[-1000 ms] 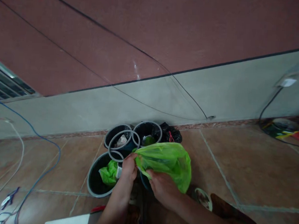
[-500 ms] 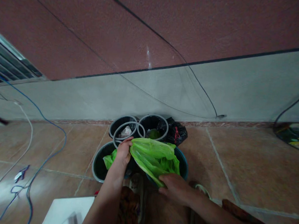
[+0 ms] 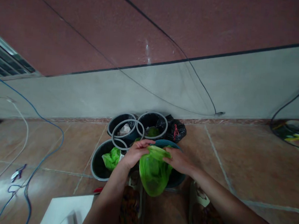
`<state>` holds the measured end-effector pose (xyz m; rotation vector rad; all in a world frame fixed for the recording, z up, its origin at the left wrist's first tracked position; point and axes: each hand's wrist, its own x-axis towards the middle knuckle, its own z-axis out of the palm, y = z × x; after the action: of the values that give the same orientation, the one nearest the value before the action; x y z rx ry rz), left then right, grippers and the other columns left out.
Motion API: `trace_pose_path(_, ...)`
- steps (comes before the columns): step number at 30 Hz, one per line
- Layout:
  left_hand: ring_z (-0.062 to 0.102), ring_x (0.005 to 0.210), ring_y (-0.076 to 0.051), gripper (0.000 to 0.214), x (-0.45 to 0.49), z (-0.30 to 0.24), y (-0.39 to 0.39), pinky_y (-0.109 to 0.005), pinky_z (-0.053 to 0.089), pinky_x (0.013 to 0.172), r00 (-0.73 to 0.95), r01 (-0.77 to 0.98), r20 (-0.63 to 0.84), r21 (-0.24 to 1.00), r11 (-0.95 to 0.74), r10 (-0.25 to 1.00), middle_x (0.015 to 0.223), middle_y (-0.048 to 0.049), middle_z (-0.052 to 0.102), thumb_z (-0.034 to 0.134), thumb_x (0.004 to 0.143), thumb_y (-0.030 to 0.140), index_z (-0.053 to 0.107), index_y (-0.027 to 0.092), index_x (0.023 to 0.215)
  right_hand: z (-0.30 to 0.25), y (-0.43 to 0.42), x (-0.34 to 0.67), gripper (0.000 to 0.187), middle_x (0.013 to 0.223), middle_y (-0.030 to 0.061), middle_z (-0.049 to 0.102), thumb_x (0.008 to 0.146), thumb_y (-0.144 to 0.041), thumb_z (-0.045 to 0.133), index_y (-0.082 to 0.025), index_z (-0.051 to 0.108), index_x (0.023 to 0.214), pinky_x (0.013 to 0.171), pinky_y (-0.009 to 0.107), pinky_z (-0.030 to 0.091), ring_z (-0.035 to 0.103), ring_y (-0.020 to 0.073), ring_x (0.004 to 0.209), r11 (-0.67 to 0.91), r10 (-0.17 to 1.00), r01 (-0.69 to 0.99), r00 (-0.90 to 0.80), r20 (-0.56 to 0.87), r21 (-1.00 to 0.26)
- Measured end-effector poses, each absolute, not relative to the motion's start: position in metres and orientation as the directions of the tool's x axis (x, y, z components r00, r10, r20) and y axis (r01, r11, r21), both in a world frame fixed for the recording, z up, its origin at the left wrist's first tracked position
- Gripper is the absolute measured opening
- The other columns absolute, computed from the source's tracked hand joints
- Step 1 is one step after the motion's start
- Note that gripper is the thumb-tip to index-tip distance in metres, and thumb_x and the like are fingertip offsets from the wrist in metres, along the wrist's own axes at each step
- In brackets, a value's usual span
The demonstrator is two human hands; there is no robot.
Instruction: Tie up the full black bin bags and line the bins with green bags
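A thin green plastic bag hangs between my hands, its closed end drooping toward me over the near rim of a teal bin. My left hand is closed on the bag's upper left edge. On the other side, my right hand grips its upper right edge, with some fingertips hidden by the plastic. To the left stands a dark bin with another crumpled green bag inside. A loose grey ring leans across the bins behind my left hand.
Two dark bins with grey rims stand against the wall, beside a tied black bag. Blue cable and a small purple-and-white object lie on the floor at left. A white panel is near my left arm.
Both hands have come closer together above the teal bin. The green bag, stretched sideways before, now hangs down with its rounded end toward me.
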<state>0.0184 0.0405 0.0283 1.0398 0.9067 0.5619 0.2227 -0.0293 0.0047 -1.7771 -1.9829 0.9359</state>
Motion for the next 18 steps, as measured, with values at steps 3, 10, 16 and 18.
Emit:
trace_pose_path(3, 0.063, 0.064, -0.016, 0.036, 0.014, 0.013, 0.051, -0.027, 0.048, 0.067, 0.287, 0.158, -0.342, 0.938, 0.308, 0.895, 0.078, -0.0040, 0.073, 0.064, 0.062, 0.007, 0.073, 0.016, 0.096, 0.001, -0.031, 0.224, 0.016, 0.089, 0.0063, 0.072, 0.089, -0.022, 0.054, -0.016, 0.069, 0.090, 0.075, 0.027, 0.042, 0.066, 0.0198, 0.087, -0.030, 0.960, 0.815, -0.138, -0.244, -0.579)
trace_pose_path(10, 0.065, 0.104, -0.030, 0.028, -0.013, 0.002, 0.063, -0.036, 0.043, 0.099, -0.139, 0.660, -0.143, 0.724, 0.199, 0.980, 0.090, -0.0075, 0.074, 0.072, 0.062, 0.009, 0.074, 0.023, 0.086, -0.016, -0.035, 0.245, 0.021, 0.097, 0.0113, 0.074, 0.090, -0.024, 0.052, -0.018, 0.070, 0.096, 0.076, 0.029, 0.042, 0.068, 0.0238, 0.093, -0.162, 0.941, 0.927, 0.041, -0.337, -0.337)
trace_pose_path(16, 0.066, 0.102, -0.032, 0.020, -0.028, -0.012, 0.064, -0.034, 0.045, 0.090, -0.174, 0.709, -0.226, 0.647, 0.281, 0.958, 0.084, -0.0096, 0.074, 0.070, 0.062, 0.007, 0.073, 0.021, 0.075, -0.031, -0.028, 0.278, 0.032, 0.105, 0.0174, 0.074, 0.093, -0.028, 0.047, -0.015, 0.073, 0.104, 0.078, 0.033, 0.046, 0.069, 0.0294, 0.100, -0.351, 0.891, 0.906, 0.245, -0.382, -0.237)
trace_pose_path(18, 0.068, 0.093, -0.030, 0.015, -0.029, -0.023, 0.065, -0.032, 0.046, 0.084, -0.099, 0.720, -0.265, 0.646, 0.253, 0.959, 0.079, -0.0098, 0.073, 0.070, 0.064, 0.008, 0.073, 0.019, 0.073, -0.034, -0.025, 0.287, 0.035, 0.105, 0.0201, 0.074, 0.093, -0.027, 0.045, -0.012, 0.074, 0.104, 0.077, 0.034, 0.046, 0.070, 0.0302, 0.099, -0.416, 0.870, 0.880, 0.312, -0.382, -0.229)
